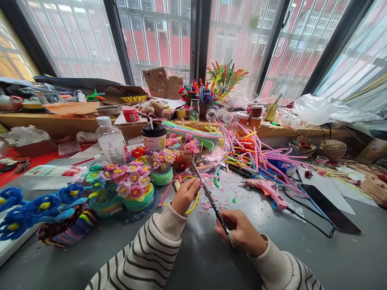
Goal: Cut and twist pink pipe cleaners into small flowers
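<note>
My right hand [242, 231] is wrapped around the dark, white-flecked handles of a pair of scissors [215, 207]. Their long blades point up and away, looking nearly closed. Close beside the blades, my left hand [185, 197] has its thumb and fingers pinched together. Whatever sits between those fingertips is too small to make out. A yellow pipe cleaner [194, 206] curves just under the left hand. Pots of pink pipe-cleaner flowers [136, 181] stand left of it. Small pink clippings [208, 205] and glitter lie scattered around the blades.
A pink glue gun [267, 191] with a black cord lies to the right, near a dark phone [331, 207]. Behind are a heap of loose pipe cleaners [256, 151], a lidded cup [154, 139] and a water bottle [111, 141]. Blue flowers [45, 205] stand at left.
</note>
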Demonstrator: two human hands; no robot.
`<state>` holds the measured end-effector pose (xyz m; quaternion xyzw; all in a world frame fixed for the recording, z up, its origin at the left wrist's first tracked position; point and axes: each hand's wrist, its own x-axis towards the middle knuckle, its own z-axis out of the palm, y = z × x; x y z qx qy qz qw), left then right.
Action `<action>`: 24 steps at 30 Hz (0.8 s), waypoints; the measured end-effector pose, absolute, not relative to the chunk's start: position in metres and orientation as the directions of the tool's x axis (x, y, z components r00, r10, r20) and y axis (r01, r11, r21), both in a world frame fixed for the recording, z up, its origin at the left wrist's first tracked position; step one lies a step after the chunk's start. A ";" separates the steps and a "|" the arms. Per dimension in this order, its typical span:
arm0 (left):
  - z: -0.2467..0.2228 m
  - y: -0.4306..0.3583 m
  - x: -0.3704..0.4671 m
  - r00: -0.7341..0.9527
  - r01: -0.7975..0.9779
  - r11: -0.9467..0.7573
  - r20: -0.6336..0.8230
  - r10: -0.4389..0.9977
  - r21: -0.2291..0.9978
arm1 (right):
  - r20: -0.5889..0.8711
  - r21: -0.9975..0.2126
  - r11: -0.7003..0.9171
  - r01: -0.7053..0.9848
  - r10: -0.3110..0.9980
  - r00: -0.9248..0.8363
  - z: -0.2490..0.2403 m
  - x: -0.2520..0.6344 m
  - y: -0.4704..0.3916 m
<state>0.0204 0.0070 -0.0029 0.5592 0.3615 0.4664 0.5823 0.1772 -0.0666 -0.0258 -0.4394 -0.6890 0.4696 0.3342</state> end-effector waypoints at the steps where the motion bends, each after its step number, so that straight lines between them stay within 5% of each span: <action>1: -0.002 0.007 0.020 0.306 -0.159 -0.051 0.099 0.947 0.986 | 0.048 -0.949 0.170 0.266 0.911 -0.409 -0.024 0.177 -0.067; 16: 0.007 0.004 0.015 0.471 -0.292 0.141 0.014 0.882 0.946 | 0.095 -0.968 0.200 0.152 0.853 -0.513 -0.017 0.185 -0.071; 24: -0.001 0.004 0.021 0.435 -0.286 0.125 0.013 0.900 0.950 | -0.046 -0.998 -0.022 0.065 0.915 -0.402 -0.031 0.174 -0.071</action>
